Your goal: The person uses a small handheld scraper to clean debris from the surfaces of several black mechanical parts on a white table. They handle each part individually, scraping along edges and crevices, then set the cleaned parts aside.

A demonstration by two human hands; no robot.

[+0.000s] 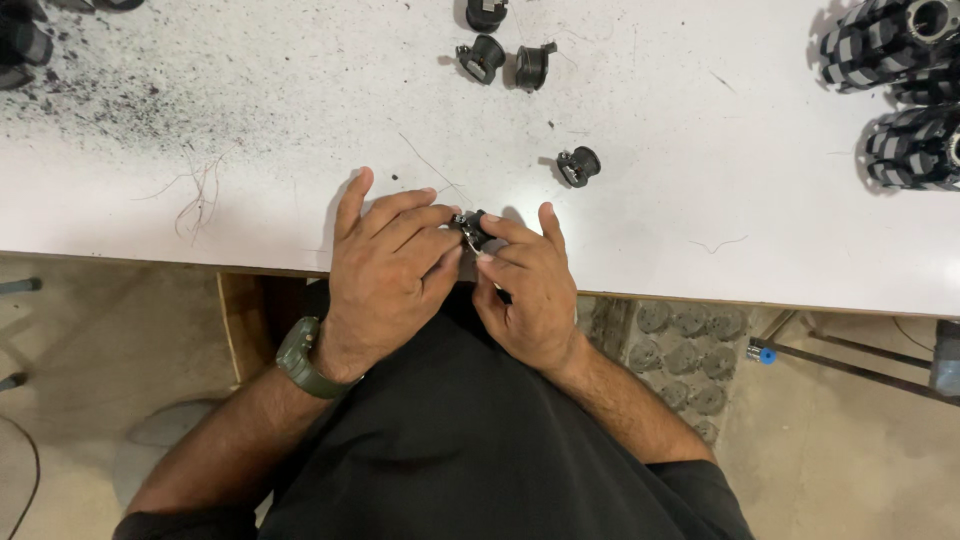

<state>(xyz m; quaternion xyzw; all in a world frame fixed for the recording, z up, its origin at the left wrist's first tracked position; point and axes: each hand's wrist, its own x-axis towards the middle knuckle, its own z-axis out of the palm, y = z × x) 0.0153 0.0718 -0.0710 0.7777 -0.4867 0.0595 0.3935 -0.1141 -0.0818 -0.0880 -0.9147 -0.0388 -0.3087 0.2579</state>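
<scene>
We have both hands at the near edge of the table [700,250], left hand [385,265] and right hand [530,285] touching a small part [470,230] pinched between their fingertips. One loose part [578,165] lies just beyond and right of the right hand; three more parts [505,50] cluster farther back near the far edge. Stacked cylinders [905,90] sit at the far right, wire strands [200,190] left of the left hand, a tray of parts [685,350] under the table to the right.
</scene>
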